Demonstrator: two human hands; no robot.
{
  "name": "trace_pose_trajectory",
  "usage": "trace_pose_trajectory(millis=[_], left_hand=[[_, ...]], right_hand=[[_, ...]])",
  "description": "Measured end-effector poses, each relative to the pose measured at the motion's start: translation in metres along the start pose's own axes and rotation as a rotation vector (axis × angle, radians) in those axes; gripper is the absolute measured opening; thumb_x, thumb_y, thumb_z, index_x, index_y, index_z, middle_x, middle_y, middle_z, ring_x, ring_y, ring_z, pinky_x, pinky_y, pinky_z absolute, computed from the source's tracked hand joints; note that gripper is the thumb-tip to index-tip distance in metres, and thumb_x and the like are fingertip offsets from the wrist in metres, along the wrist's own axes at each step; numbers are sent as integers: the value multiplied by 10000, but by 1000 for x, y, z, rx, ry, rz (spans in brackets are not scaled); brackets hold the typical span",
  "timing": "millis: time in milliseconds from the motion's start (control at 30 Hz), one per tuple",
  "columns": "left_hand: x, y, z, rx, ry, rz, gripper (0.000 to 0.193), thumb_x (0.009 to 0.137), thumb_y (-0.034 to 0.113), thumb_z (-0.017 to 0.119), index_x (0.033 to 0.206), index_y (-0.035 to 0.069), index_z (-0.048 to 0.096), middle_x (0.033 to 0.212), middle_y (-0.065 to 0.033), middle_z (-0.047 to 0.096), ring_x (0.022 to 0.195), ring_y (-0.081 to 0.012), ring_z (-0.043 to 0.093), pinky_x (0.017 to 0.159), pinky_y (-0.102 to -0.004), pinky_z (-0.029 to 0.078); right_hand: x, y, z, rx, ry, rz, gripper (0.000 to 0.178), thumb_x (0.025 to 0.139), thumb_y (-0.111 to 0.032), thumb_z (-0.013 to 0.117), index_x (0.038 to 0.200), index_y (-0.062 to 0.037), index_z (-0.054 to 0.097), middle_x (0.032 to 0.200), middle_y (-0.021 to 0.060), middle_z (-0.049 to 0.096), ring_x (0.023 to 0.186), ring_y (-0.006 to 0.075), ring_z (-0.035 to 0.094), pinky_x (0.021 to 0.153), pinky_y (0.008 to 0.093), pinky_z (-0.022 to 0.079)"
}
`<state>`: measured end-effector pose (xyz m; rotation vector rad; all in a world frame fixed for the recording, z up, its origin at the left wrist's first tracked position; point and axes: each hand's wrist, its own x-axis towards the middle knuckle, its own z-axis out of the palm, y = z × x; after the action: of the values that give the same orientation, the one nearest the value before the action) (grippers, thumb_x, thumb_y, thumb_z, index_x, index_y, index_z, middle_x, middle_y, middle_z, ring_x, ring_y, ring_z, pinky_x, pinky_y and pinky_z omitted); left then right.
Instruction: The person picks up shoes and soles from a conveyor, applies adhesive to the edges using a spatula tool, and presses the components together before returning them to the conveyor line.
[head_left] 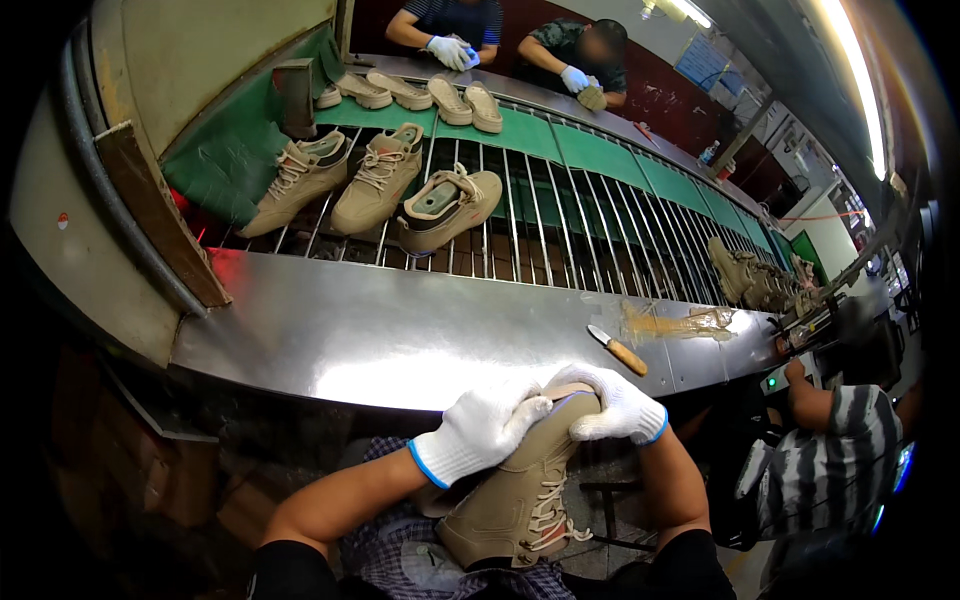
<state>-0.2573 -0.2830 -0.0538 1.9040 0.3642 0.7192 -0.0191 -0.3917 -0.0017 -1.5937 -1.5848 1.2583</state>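
A tan lace-up boot (525, 470) stands toe up over my lap, its pale laces hanging toward the lower right. Both my hands wear white knit gloves with blue cuffs. My left hand (490, 420) grips the boot's toe end from the left, thumb pressed along the edge. From the other side my right hand (612, 405) has its fingers curled around the toe. Between the hands a thin blue line and a paler strip show along the toe edge; whether the strip is a separate piece I cannot tell. On the metal ledge ahead lies a wooden-handled knife (622, 352).
Beyond the metal ledge (400, 330) runs a rod conveyor with several tan shoes (380, 180) at left and several pale soles (455, 102) on a green strip (500, 135). Boots (740, 275) stand farther right. Two gloved co-workers sit opposite; another person (830, 460) sits at right.
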Motion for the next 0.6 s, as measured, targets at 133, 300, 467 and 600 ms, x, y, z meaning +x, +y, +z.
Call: trace_pose_trajectory(millis=[133, 300, 467, 600], left_hand=[[-5, -21, 7, 388, 39, 209, 262, 1038, 283, 660, 1116, 35, 690, 891, -185, 731, 723, -325, 732, 655, -379, 594], [-31, -26, -8, 374, 83, 418, 452, 858, 198, 779, 1261, 22, 673, 1134, -165, 745, 848, -306, 742, 695, -365, 620], [-68, -45, -26, 234, -129, 204, 664, 851, 37, 744, 1474, 34, 516, 1376, -242, 644, 1001, -353, 767, 871, -410, 633], [-35, -42, -27, -84, -271, 88, 619, 868, -4, 685, 1475, 23, 562, 1280, -243, 715, 1043, -306, 771, 907, -367, 620]], right_hand=[[17, 2, 0, -130, -55, 47, 600, 854, -362, 825, 1345, -52, 673, 1282, 122, 709, 1210, 251, 666, 1062, 393, 517], [7, 32, 6, -161, 54, 14, 573, 845, -322, 776, 1332, -35, 683, 1274, 147, 721, 1209, 268, 675, 1086, 399, 510], [4, 34, 9, -57, 77, 19, 595, 815, -330, 804, 1310, -19, 693, 1276, 134, 717, 1201, 244, 669, 1070, 399, 520], [11, 22, 13, -88, 60, -21, 607, 801, -346, 818, 1301, -21, 700, 1255, 128, 719, 1163, 244, 680, 1046, 391, 529]])
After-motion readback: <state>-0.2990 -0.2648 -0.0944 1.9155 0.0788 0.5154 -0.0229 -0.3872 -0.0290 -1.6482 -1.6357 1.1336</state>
